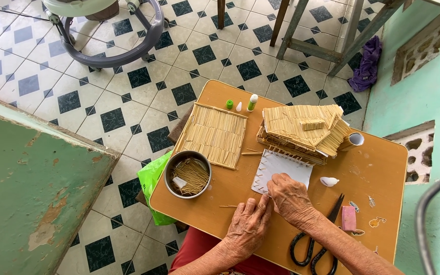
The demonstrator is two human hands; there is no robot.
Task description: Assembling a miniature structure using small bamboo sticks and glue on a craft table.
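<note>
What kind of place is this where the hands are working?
Probably a home porch or tiled room used as a craft corner. A small wooden table stands on a patterned tile floor. On it are a little house of thin sticks, a metal bowl of sticks and black scissors.

One head-worn camera looked steeply down from close above at a small wooden table (373, 168), tiled floor (128, 102) toward twelve o'clock.

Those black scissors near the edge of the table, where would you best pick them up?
Probably by the two loop handles of the scissors, coming from the table's near edge. The blades point away toward the far side, and the right hand and forearm lie partly over them.
</note>
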